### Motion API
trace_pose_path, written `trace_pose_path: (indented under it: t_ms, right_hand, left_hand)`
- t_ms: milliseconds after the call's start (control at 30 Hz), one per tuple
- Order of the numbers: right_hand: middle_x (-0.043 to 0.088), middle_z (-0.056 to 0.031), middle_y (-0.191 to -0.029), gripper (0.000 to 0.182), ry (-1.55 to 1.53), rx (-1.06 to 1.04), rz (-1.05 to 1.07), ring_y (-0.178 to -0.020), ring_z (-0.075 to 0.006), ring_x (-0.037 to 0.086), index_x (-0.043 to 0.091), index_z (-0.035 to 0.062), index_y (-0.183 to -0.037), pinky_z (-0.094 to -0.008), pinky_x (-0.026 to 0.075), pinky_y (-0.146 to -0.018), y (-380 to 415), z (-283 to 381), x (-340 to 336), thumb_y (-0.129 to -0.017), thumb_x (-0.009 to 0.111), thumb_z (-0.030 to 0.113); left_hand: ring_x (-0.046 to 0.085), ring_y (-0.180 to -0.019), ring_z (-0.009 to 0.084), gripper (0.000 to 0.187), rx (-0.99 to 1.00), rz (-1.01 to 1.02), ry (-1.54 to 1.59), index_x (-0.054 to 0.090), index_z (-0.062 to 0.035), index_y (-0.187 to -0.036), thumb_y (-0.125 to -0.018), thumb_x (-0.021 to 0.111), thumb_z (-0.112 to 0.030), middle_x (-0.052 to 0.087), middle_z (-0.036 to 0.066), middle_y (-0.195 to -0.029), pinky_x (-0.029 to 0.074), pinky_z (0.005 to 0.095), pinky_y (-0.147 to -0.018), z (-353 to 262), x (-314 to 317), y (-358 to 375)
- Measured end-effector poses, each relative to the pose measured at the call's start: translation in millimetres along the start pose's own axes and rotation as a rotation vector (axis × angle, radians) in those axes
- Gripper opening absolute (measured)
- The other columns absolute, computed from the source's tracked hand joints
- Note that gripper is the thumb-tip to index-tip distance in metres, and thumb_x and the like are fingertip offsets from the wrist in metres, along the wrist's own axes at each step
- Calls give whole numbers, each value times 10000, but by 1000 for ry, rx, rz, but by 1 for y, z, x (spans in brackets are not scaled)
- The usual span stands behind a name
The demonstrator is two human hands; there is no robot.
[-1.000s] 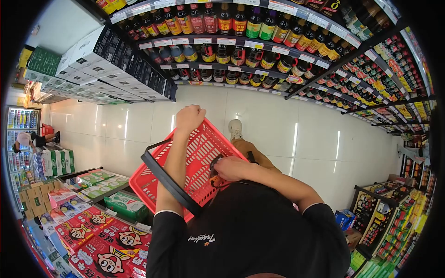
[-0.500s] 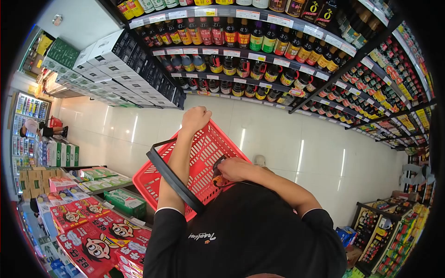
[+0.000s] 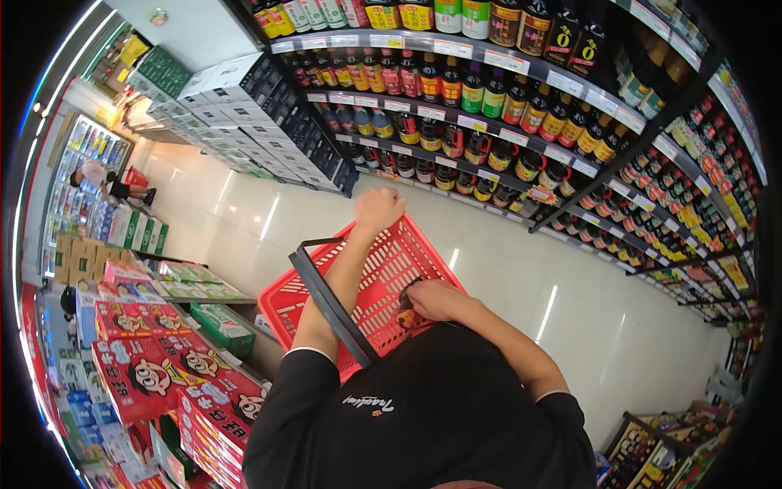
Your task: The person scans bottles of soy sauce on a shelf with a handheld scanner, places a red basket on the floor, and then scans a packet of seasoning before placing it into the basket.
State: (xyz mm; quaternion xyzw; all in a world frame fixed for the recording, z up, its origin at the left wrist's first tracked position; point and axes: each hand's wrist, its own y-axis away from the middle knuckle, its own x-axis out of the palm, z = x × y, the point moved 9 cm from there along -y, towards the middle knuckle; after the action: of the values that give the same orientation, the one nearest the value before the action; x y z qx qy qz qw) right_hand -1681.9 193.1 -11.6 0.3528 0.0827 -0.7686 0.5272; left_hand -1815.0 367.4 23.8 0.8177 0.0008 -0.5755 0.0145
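Pale tiled floor [image 3: 521, 261] shines between bottle-lined shelves [image 3: 419, 42] and stacked red cartons [image 3: 155, 371]. The left forearm passes under the black handle [image 3: 327, 303] of a red basket [image 3: 281, 310], and the left hand [image 3: 380, 209] sits at its far rim. Those fingers look curled, but I cannot tell whether they close on the rim. The right hand [image 3: 440, 300] is clamped on a dark item with an orange label [image 3: 406, 316], probably a bottle, inside the basket's near side, close to the black shirt [image 3: 432, 407]. With 2 arms sharing the load, good handling means keeping the basket level, steadying it against the body, and holding the item firmly until it has solid support, clear of the slotted walls.
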Motion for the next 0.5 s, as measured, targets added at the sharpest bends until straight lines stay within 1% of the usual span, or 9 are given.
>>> trace_pose_path:
  t_ms: [67,133,200,267,333,500]
  right_hand:
    - [678,-206,-1020,254,45,-15,-5,-1006,-376,649,660,-24,-967,-459,513,-874,14,2,-6,-901,499,161]
    - [674,-209,-961,224,-13,-15,-59,-939,-394,657,635,-11,-937,-480,521,-841,25,-5,4,-894,513,171]
    - [669,-208,-967,208,37,12,40,-930,-394,656,621,-4,-935,-494,523,-828,32,-9,19,-884,525,173]
    - [652,-201,-939,184,5,-51,-11,-914,-391,647,593,-3,-922,-497,519,-809,34,-7,28,-887,526,165]
    - [638,-187,-896,154,-12,-93,-80,-882,-386,638,570,-5,-905,-488,510,-785,32,-6,21,-887,533,144]
    - [635,-185,-903,154,-20,-115,-122,-878,-391,633,568,-4,-918,-492,512,-788,8,0,9,-887,538,144]
  left_hand:
    - [692,-807,399,403,-7,-4,0,755,-65,-880,-860,526,-396,710,212,-849,552,503,-780,-7,12,1]
    - [686,-778,401,368,42,-3,-33,740,-64,-832,-851,530,-366,700,214,-811,551,502,-750,-26,23,9]
    - [684,-757,397,353,61,6,-62,731,-63,-801,-846,532,-351,693,216,-783,551,499,-731,-41,28,4]
    - [685,-746,389,354,42,47,-85,727,-62,-785,-845,532,-351,690,216,-764,551,495,-723,-50,24,12]
    - [684,-746,407,386,42,73,-80,726,-38,-790,-841,523,-363,691,230,-779,553,496,-736,-56,14,12]
    - [683,-739,414,413,52,71,-68,722,-16,-798,-843,511,-368,693,231,-784,552,499,-740,-34,7,-5]
